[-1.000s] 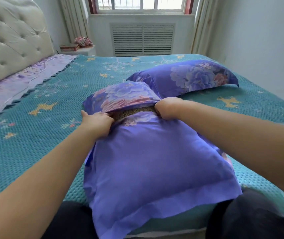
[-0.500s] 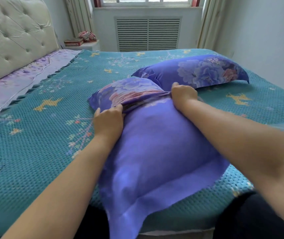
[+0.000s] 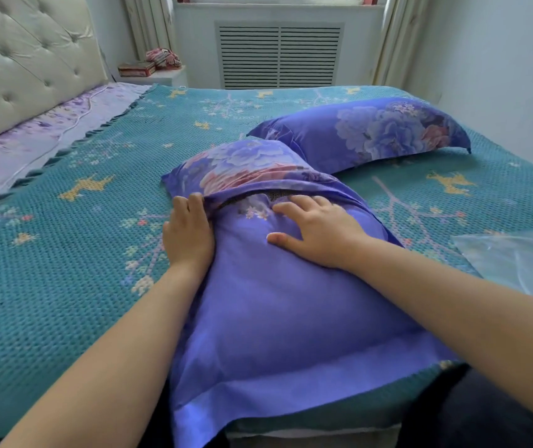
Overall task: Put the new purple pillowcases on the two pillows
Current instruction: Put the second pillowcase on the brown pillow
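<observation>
A pillow in a purple pillowcase [image 3: 278, 305] lies lengthwise on the bed in front of me, its plain side up and its floral flap [image 3: 245, 166] at the far end. A dark strip of the inner pillow [image 3: 258, 198] shows in the opening under the flap. My left hand [image 3: 187, 234] lies along the pillow's left side, fingertips at the opening's edge. My right hand [image 3: 317, 231] rests flat with spread fingers on top, just below the opening. A second pillow in a purple floral case [image 3: 381, 130] lies behind, to the right.
The teal patterned bedspread [image 3: 64, 253] covers the bed. A cream tufted headboard [image 3: 19, 59] stands at the left. A clear plastic bag [image 3: 517, 263] lies at the right. A nightstand [image 3: 158, 76] with a box and a radiator cover [image 3: 278, 54] are behind.
Both hands have let go of the case's opening edge. My right hand has opened flat onto the pillow's top. The flap now covers most of the inner pillow.
</observation>
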`<action>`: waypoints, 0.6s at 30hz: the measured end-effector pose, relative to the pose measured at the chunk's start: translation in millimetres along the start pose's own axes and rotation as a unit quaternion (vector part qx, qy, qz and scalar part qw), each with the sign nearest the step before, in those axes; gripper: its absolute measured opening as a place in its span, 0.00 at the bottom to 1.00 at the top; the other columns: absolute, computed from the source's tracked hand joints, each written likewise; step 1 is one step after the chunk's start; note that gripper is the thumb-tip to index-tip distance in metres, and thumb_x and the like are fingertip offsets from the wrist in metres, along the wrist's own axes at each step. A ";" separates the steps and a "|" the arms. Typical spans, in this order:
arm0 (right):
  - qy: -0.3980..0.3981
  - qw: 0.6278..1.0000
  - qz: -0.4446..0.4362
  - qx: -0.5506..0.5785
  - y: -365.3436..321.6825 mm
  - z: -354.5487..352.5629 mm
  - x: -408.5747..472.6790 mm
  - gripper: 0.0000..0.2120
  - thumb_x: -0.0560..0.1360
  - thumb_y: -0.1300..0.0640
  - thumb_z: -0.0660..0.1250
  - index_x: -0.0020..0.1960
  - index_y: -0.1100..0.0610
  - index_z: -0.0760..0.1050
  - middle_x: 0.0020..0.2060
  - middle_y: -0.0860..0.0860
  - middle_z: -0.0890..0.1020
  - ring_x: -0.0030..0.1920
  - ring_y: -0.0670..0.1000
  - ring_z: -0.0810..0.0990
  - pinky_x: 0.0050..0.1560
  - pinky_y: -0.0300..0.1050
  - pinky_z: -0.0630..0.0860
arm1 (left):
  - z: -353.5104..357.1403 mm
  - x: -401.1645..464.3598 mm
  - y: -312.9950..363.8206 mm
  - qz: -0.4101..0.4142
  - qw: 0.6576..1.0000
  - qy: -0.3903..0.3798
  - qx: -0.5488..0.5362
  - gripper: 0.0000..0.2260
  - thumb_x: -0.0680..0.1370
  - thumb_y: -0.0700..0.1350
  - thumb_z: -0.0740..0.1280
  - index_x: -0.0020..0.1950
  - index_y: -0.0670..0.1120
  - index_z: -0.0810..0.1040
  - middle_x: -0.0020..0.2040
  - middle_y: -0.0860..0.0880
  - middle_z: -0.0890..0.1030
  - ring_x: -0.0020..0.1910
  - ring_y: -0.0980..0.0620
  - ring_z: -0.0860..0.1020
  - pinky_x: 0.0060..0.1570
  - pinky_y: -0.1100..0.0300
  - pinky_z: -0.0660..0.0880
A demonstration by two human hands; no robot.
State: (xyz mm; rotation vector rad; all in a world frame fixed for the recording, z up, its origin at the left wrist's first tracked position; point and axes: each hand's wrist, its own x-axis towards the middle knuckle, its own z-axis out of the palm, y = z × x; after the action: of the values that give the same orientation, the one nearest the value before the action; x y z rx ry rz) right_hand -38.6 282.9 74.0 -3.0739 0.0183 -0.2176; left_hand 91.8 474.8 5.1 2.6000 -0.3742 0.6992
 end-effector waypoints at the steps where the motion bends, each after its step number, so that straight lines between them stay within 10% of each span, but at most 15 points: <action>1: -0.023 1.000 -0.001 -0.004 0.3 3.0 2.3 0.34 0.69 0.26 0.45 0.71 0.38 0.58 0.73 0.49 0.63 0.70 0.58 0.64 0.67 0.58 0.65 | -7.5 2.4 2.4 -0.036 0.997 0.001 -0.064 0.14 0.77 0.41 0.62 0.63 0.43 0.67 0.58 0.38 0.68 0.52 0.35 0.74 0.44 0.42 0.72; 6: -0.099 0.994 0.053 0.014 -1.2 11.2 22.7 0.30 0.75 0.32 0.47 0.74 0.38 0.51 0.76 0.50 0.56 0.73 0.60 0.58 0.70 0.65 0.54 | -40.0 19.9 35.6 -0.020 0.992 -0.012 -0.127 0.13 0.73 0.40 0.61 0.57 0.46 0.73 0.57 0.41 0.76 0.51 0.37 0.77 0.44 0.49 0.72; 13: -0.005 0.984 0.178 0.010 3.2 41.0 33.2 0.35 0.73 0.28 0.41 0.76 0.42 0.49 0.76 0.51 0.55 0.75 0.58 0.55 0.70 0.64 0.53 | -41.8 -16.8 53.4 0.154 0.983 0.089 -0.051 0.10 0.70 0.45 0.57 0.39 0.43 0.75 0.39 0.42 0.79 0.36 0.39 0.78 0.30 0.52 0.72; 18: 0.393 0.919 -0.002 0.025 -6.4 63.0 -4.3 0.14 0.78 0.50 0.61 0.57 0.57 0.78 0.54 0.57 0.81 0.52 0.60 0.80 0.54 0.54 0.75 | -42.4 -30.9 50.5 0.175 0.979 0.098 -0.018 0.06 0.73 0.43 0.62 0.44 0.43 0.77 0.39 0.44 0.77 0.37 0.40 0.78 0.32 0.51 0.74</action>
State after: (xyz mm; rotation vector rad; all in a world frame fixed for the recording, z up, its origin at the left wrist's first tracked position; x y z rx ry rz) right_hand -34.0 293.0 11.5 -2.7044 0.0395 -1.3899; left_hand 30.3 454.7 38.5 2.4262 -0.7841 1.0468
